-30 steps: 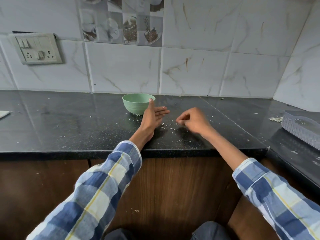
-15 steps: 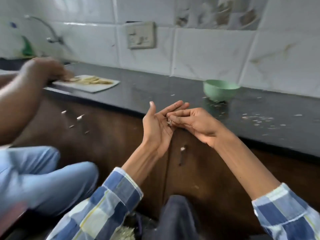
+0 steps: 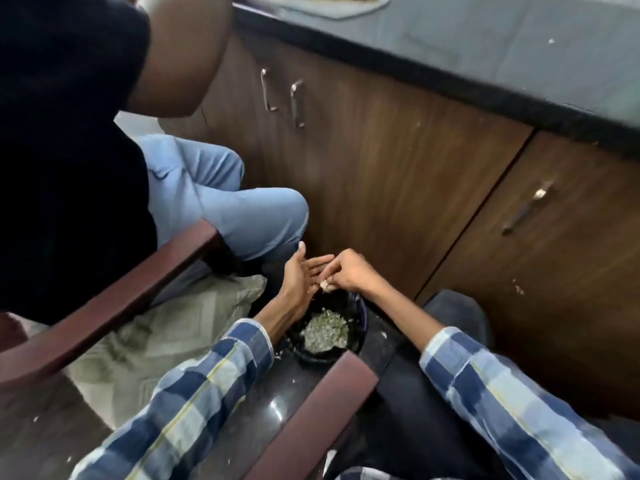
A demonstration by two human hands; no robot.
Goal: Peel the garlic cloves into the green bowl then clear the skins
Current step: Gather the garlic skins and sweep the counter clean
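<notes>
Checked blue-and-white sleeves reach in from the bottom of the frame toward its centre, where both hands meet above a dark bin (image 3: pixel 360 313) on the floor. The left hand (image 3: pixel 299 277) is spread, palm turned toward the right, fingers straight. The right hand (image 3: pixel 348 271) has its fingers curled and pressed together at the tips, pinching a small pale clump of garlic skins (image 3: pixel 325 285) right against the left palm. That clump sits directly over the bin's upper rim. Inside the bin, lower centre, lies a heap of pale greenish-white skins (image 3: pixel 325 332).

Brown wooden cabinet doors (image 3: pixel 381 174) stand close behind the hands, filling the centre and right. The dark countertop edge (image 3: pixel 450 88) runs diagonally across the upper right. A reddish wooden chair arm (image 3: pixel 311 417) cuts across the lower centre, just below the bin. Another wooden arm (image 3: pixel 114 299) crosses the left. A second person in light blue trousers (image 3: pixel 225 202) sits in the upper left, one knee near the left hand. Open space around the bin is narrow. Motion blur softens fine detail.
</notes>
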